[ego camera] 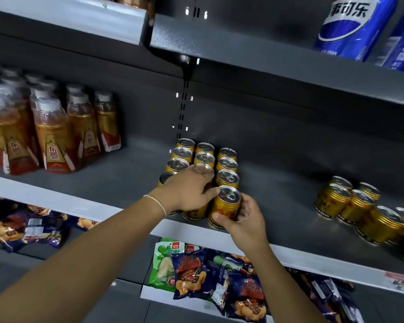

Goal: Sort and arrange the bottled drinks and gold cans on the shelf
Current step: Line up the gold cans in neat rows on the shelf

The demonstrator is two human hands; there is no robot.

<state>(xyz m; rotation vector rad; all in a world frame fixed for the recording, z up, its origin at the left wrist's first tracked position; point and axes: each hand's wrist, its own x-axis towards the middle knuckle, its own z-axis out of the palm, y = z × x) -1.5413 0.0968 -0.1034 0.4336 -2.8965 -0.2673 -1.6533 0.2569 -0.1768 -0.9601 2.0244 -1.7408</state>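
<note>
Both our arms reach forward to the middle shelf (289, 206). Our left hand (187, 190) lies palm down over the front of a block of gold cans (226, 164), fingers loosely straight on their tops, thumb touching the rim of the front can (226, 206) in the right-hand row. Our right hand (240, 217) grips that can, upright at the shelf's front edge, thumb before it, fingers behind. The loose cans (350, 201) stand well to the right; bottled drinks (51, 136) crowd the left.
</note>
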